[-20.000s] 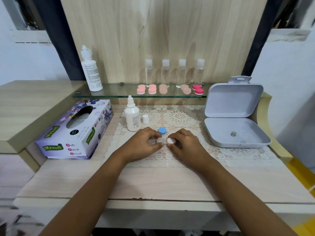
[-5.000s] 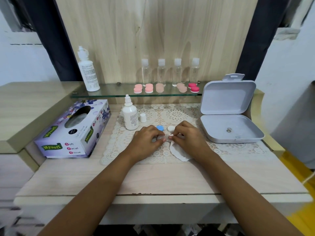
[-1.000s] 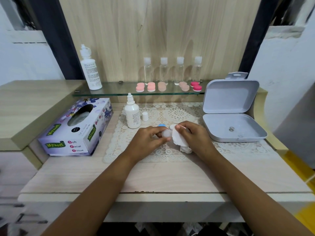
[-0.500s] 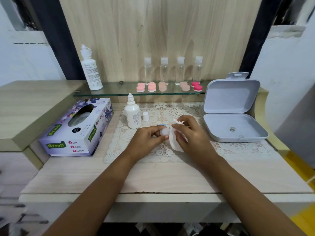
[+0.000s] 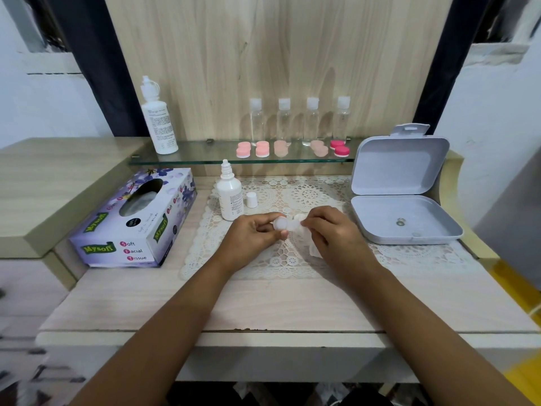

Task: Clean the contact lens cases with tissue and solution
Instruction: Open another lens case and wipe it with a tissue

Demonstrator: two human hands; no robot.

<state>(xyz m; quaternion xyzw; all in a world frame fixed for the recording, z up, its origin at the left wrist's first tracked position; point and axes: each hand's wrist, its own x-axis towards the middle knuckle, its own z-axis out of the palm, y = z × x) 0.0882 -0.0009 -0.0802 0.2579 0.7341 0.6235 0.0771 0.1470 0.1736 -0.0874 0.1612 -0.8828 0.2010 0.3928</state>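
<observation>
Wood-grain back panel rising behind a pale tabletop. A white lace mat covers the middle of the tabletop. To its right lies a grey hinged box, lid upright. To its left is a floral tissue box. A glass shelf along the panel carries a tall white solution bottle, four clear bottles with white caps, and a row of pink lens cases.

Both forearms reach in over the mat. The left hand pinches one well of a translucent white contact lens case between thumb and fingers. The right hand has its fingers curled, pinching a white tissue against the case's other well. The case is held between the two hands, just above the mat. A small dropper bottle stands uncapped at the mat's left rear, near the left hand, with its white cap just beside it.
</observation>
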